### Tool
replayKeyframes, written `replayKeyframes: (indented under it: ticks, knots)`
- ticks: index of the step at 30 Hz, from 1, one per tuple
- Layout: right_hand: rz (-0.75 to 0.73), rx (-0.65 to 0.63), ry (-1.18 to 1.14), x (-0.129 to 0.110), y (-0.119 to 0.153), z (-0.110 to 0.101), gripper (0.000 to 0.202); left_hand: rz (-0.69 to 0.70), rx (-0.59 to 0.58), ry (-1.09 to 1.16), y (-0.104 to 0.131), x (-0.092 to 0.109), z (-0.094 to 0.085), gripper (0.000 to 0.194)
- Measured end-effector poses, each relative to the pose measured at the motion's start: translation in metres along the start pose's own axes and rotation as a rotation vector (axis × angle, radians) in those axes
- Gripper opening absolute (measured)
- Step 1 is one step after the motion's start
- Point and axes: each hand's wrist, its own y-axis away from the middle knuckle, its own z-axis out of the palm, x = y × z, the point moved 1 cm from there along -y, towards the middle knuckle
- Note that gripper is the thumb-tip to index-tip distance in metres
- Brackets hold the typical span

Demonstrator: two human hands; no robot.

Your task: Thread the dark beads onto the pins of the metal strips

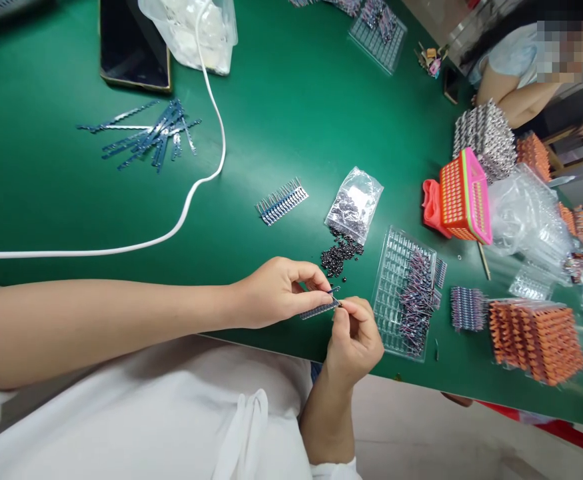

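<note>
My left hand pinches a thin blue wired part between thumb and forefinger, above a dark strip of parts at the table's near edge. My right hand meets it from the right, thumb and forefinger closed on something tiny that I cannot make out. Just beyond the fingertips lies a pile of small black beads, spilling from a clear plastic bag. A row of blue parts with wire pins rests farther left. Right of my hands, a clear tray holds many wired pieces.
A white cable curves across the green table. Blue strips, a phone and a plastic bag lie at the far left. Baskets and orange stacks stand right; a person sits beyond.
</note>
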Motion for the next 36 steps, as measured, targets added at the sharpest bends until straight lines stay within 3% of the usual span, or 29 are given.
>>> replayKeyframes:
  ticks: [15, 27, 36]
  knots:
    - [0.017, -0.022, -0.09, 0.001, 0.0, 0.0, 0.004, 0.019, -0.014, -0.104, -0.001, 0.001, -0.001, 0.022]
    - [0.242, -0.256, -0.409, 0.01, -0.005, -0.007, 0.003, -0.098, -0.049, -0.04, -0.002, 0.007, -0.005, 0.015]
    - [0.261, -0.265, -0.443, 0.01, -0.006, -0.006, 0.004, -0.083, -0.037, -0.074, -0.001, 0.007, -0.004, 0.013]
